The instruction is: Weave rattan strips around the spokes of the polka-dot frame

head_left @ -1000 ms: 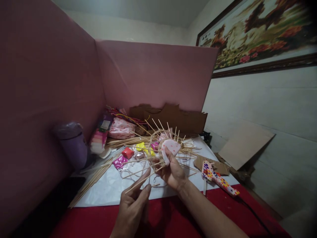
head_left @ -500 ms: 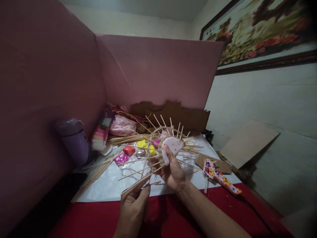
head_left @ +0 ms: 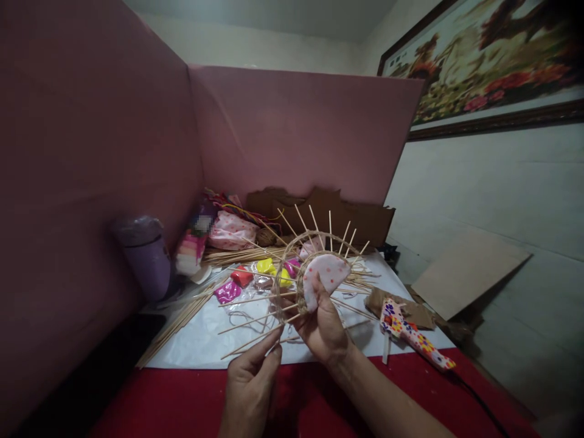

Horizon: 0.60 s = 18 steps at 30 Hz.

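Observation:
In the middle I see a half-round piece covered in pink dotted fabric (head_left: 326, 274), with thin wooden sticks (head_left: 330, 228) fanning out from its curved edge. Rows of jute twine (head_left: 301, 286) are woven close around that edge, and a looser arc of twine (head_left: 280, 267) crosses the sticks farther out. My right hand (head_left: 325, 331) grips the piece, thumb on the fabric face and fingers behind. Below the lowest sticks, my left hand (head_left: 254, 377) is closed in a pinch at the lower end of the twine arc; its fingertips partly hide the strand.
A flower-patterned glue gun (head_left: 410, 334) lies on cardboard at the right. Behind my hands are coloured packets (head_left: 241, 277), bundled sticks (head_left: 180, 319) and a ball of twine (head_left: 266, 237). A purple cup (head_left: 146, 261) stands left, by pink partitions (head_left: 301, 134).
My left hand's fingers have drawn in to a pinch near the lowest sticks, where they had been stretched along them. The view has shifted slightly, and the fabric piece shows a little more face-on.

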Each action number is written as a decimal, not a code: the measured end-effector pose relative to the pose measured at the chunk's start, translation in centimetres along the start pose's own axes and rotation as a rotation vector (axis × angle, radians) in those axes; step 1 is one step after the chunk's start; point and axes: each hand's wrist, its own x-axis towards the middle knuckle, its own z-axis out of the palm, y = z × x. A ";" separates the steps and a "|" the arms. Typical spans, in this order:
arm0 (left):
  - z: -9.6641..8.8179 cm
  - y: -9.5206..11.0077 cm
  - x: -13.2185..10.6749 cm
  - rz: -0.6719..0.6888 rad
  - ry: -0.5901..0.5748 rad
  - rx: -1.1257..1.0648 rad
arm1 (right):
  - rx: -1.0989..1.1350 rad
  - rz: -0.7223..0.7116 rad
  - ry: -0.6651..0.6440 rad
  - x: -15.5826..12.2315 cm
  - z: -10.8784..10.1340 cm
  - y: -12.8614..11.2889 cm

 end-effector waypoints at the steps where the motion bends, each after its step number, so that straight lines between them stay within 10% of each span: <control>1: 0.0 -0.2 0.1 0.004 0.008 -0.006 | 0.004 0.009 -0.003 0.0 0.1 0.0; 18: -0.3 -0.8 0.2 0.028 0.012 0.002 | 0.099 -0.018 0.072 0.2 0.2 0.2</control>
